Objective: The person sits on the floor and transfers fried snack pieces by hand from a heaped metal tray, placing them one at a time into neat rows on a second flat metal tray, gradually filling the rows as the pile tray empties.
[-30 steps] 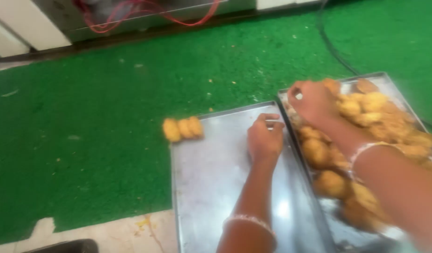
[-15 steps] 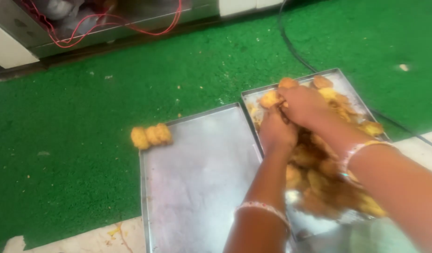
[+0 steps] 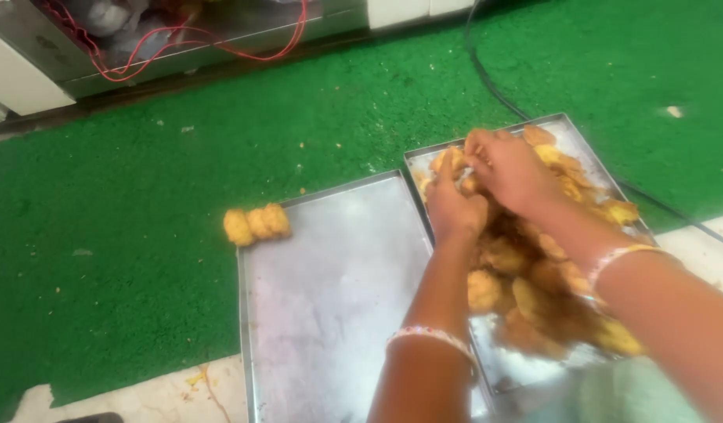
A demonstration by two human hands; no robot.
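Observation:
Two steel trays lie side by side on green matting. The right tray (image 3: 574, 135) holds a heap of golden-brown fried pieces (image 3: 534, 282). Both hands reach into its far left corner. My left hand (image 3: 454, 205) curls over pieces there, fingers closed around some. My right hand (image 3: 512, 168) lies over it, pinching a piece (image 3: 451, 159) at its fingertips. The left tray (image 3: 330, 298) is bare apart from three fried pieces (image 3: 256, 224) in a row at its far left corner.
Green matting (image 3: 142, 235) covers the floor around the trays. A black cable (image 3: 495, 86) runs behind the right tray. Red wires (image 3: 181, 47) hang by a metal cabinet at the back. Pale floor (image 3: 166, 395) shows at the near edge.
My left hand has moved off the left tray to the right tray's heap. My right hand has stayed at the heap's far corner. The view has swung, so the trays appear shifted.

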